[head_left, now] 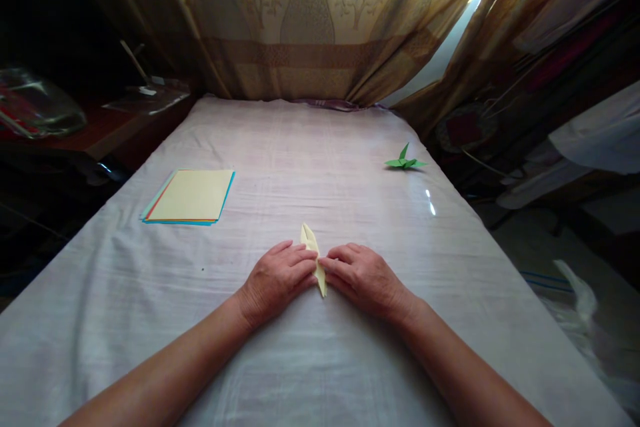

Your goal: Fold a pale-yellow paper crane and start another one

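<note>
A: Position of the folded paper [310,238]?

B: On the cloth [310,147], between the two hands. Long and narrow, pale cream; one point aims between eleven and twelve o'clock, the other between five and six.

A: State of the hands?

B: Left hand [280,280] sits at the paper's eight o'clock, right hand [369,281] at its four. Fingers of both are bent, and fingertips touch the paper from either side near its middle. Whether either pinches it or only presses, I cannot tell; the undersides are hidden.

A: Expected handling?

B: Judgement: very light, so it should skid over the cloth if only one side is pushed. Stiffer along the layered middle, soft and easily bent at the points. Dry paper, probably not slippery. Fragile in that it would crease or tear rather than break.

A: Best hold?

B: At the thick middle, fingertips only, one side steadied against the other. The thin points would likely buckle if squeezed.

A: Surroundings?

B: From the paper, a stack of sheets [193,195] lies at ten o'clock, cream on top, coloured edges showing beneath. A green folded paper [404,163] sits between one and two o'clock, one point upright. Both well apart from the hands.
</note>
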Tool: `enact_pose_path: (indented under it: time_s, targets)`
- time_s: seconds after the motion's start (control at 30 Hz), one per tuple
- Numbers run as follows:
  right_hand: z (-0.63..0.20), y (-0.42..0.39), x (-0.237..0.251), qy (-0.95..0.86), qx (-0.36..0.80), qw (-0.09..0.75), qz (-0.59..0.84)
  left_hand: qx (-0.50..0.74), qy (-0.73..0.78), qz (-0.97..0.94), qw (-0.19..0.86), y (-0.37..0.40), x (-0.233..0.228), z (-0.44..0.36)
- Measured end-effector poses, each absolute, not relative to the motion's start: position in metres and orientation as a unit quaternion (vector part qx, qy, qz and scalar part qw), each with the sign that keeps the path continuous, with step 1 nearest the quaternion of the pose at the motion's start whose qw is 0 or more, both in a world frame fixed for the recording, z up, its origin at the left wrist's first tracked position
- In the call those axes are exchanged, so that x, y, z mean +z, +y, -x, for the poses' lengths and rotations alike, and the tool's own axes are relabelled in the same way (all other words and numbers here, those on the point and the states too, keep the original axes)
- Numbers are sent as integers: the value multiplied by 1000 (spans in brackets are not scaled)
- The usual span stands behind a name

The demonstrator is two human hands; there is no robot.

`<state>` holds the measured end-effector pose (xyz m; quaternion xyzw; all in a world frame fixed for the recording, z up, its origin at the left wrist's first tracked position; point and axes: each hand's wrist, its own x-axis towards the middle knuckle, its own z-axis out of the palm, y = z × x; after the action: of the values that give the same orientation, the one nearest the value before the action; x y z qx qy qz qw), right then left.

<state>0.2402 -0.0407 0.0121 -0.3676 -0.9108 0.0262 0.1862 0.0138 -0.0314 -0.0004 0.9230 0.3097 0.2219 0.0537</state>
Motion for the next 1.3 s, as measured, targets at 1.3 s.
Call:
enact_pose_path:
  time_s: [1.3]
  targets:
    - [-218,-37,-3,-840,112,282,451,284,388,-866,136,-32,1,-11]
